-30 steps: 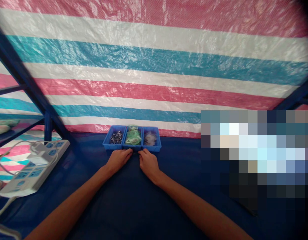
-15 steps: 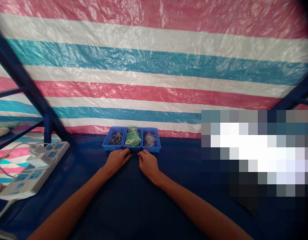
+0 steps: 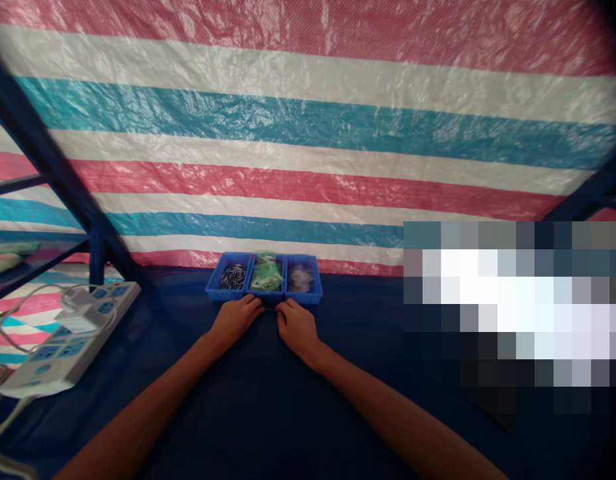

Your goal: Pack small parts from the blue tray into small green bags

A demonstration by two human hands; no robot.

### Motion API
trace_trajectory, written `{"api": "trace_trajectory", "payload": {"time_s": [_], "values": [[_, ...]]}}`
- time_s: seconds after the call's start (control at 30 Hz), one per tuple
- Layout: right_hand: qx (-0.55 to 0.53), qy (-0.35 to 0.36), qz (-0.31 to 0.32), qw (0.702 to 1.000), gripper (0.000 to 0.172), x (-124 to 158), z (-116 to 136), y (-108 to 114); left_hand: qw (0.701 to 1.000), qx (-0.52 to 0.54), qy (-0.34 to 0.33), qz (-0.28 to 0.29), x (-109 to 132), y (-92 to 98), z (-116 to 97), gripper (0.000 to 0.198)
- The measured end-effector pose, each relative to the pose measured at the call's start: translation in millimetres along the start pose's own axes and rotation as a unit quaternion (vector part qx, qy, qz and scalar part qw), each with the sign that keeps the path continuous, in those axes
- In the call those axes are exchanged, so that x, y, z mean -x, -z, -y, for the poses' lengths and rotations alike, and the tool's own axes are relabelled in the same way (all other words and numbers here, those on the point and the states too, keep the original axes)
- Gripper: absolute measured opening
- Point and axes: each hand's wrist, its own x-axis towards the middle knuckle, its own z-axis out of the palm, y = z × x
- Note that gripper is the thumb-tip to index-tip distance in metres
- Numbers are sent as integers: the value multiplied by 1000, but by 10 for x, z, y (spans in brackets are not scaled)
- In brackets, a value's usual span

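Note:
A blue plastic tray point(image 3: 223, 295) with several compartments stands at the far side of the table, directly ahead of me. Its left compartment holds a heap of small metal pins point(image 3: 233, 276), the middle one green-tinted plastic bags point(image 3: 266, 275), and the right one a clear bag point(image 3: 301, 277). My left hand point(image 3: 234, 320) and my right hand point(image 3: 297, 327) lie just in front of the tray, fingertips close together near its front wall. A small dark item may lie between the fingertips, but it is too small and dark to tell.
A white power strip point(image 3: 68, 340) with a plug and cables lies at the left on the dark blue table cover point(image 3: 268, 413). A blue steel frame point(image 3: 53, 153) rises at the left before a striped tarpaulin point(image 3: 308, 133). A pixelated patch point(image 3: 513, 313) hides the right side.
Both hands stay at the tray's front with only slight shifts. The view has moved a little.

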Motion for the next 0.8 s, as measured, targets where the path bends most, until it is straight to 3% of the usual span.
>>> {"api": "trace_trajectory", "payload": {"time_s": [0.6,0.8], "values": [[0,-5,1,1000,20,1,15,19,1000,-16,-11,3,5,41,-32,25],[-3,-2,-10,1000,21,-2,17,29,999,-10,-16,-29,9,26,-37,29]]}}
